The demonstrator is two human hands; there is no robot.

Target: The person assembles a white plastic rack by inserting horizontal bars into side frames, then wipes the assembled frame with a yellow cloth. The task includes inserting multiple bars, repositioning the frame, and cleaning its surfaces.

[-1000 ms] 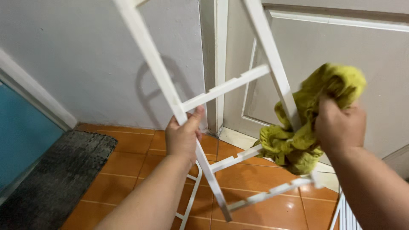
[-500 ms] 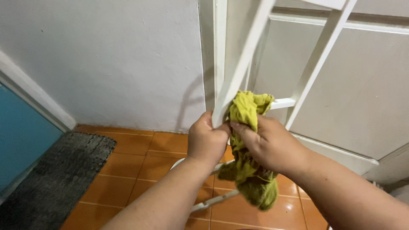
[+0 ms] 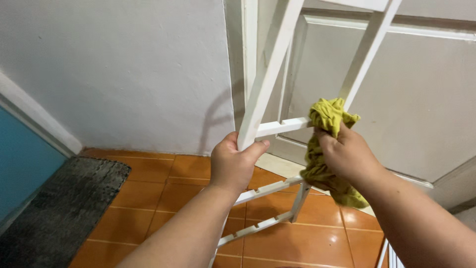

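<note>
**White rack held up, green cloth pressed to a rung**

At the centre of the frame the left hand [image 3: 233, 166] is wrapped in a closed fist around one long side rail of a white slatted rack [image 3: 270, 74], with the thumb lying across the front of the rail. The rack rises tilted from the lower middle of the frame to the top edge, its second rail running up toward the upper right. Short cross-rungs join the two rails, one at hand level and more below, over the floor.

Right of centre, the right hand [image 3: 349, 156] grips a bunched yellow-green cloth [image 3: 325, 116], fingers curled tight into it. The top of the cloth touches the end of the rung at hand level, just beside the right rail, and the rest hangs down below the hand.

Behind the rack stand a grey wall [image 3: 124, 69] in the upper left and a pale panelled door [image 3: 426, 99] on the right. Orange floor tiles [image 3: 163, 198] fill the bottom, with a dark grey mat [image 3: 59, 208] at the lower left.
</note>
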